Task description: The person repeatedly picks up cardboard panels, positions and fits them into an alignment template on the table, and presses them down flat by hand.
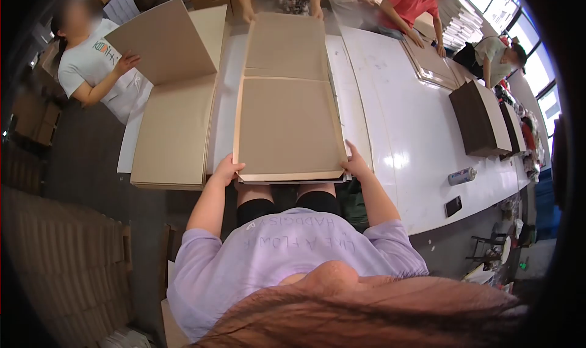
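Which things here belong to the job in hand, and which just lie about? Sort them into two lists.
Job in hand:
brown rectangular cardboard panel with tan edges, being held
stacked flat tan cardboard sheets, probably

Just lying about, it seems:
silver cylindrical can
black rectangular phone-like object

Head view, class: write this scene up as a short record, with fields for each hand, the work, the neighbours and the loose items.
Left hand: holds the cardboard panel at its near left corner, thumb on top
Right hand: holds its near right corner
Panel detail: a line runs across it
Opposite: another person's two hands at the far end
Left side: a person holds up a board by a stack of boards
White table: can on its side, phone
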### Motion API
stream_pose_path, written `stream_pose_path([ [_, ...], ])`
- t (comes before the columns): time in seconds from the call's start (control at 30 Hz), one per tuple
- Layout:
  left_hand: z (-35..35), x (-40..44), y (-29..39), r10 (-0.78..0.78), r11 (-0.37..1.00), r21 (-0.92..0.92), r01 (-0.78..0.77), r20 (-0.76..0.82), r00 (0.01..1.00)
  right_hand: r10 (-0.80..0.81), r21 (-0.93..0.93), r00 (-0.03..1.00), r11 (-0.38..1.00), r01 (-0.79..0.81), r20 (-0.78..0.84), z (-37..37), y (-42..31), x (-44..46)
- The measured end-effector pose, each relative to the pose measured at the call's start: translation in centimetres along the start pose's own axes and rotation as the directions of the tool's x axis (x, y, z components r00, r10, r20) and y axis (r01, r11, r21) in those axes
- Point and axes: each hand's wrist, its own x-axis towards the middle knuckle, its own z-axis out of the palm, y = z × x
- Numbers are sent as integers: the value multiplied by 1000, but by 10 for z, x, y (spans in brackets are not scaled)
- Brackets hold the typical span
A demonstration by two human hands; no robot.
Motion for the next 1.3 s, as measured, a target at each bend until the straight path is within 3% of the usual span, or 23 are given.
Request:
stream_pose_path([
  [0.03,27,-31,29,-12,995,99,27,-150,989,-17,-208,1000,978,21,19,-2,3,7],
  [0.07,23,-24,22,119,979,182,-91,-149,982,-28,-405,999,913,42,40,-4,12,16],
  [0.1,18,-12,8,242,943,264,-200,-138,960,-183,-425,981,884,194,67,-4,43,34],
  [0.17,13,-7,-1,412,794,515,-321,-69,908,-186,-525,980,828,197,74,-1,42,33],
  [0.23,19,-6,11,488,516,787,-338,55,871,-169,-592,983,787,174,65,1,36,30],
  [0.33,40,-10,41,197,441,893,-88,-1,980,-131,-668,991,736,112,22,5,28,27],
  [0.4,57,-15,61,83,306,952,25,-53,995,-126,-738,992,670,78,-10,8,26,26],
  [0.53,79,-1,72,-13,53,989,140,-139,990,47,-839,999,542,-43,-21,15,-13,13],
  [0.63,93,5,73,15,-45,982,182,-182,983,134,-873,991,481,-85,-23,16,-24,15],
  [0.73,97,20,71,-219,-232,969,87,-139,966,166,-928,986,364,-82,-22,23,-27,14],
  [0.9,105,18,62,-169,-381,924,19,-90,981,38,-998,999,53,26,28,41,29,56],
  [0.93,104,21,61,-179,-413,911,-9,-71,981,104,-998,993,28,54,57,40,16,57],
  [1.03,99,34,57,-110,-391,920,36,-86,990,185,-996,978,15,91,92,34,-14,58],
  [1.1,87,35,41,144,-321,939,125,-82,986,96,-996,994,83,39,46,28,-14,60],
  [1.13,83,36,34,266,-277,948,160,-84,960,82,-999,995,14,52,53,30,-4,62],
  [1.2,79,39,29,218,-257,961,105,-48,975,60,-988,995,-129,88,81,40,22,68],
  [1.3,74,16,56,191,-144,989,22,6,982,311,-954,924,-124,272,223,32,-35,54],
])
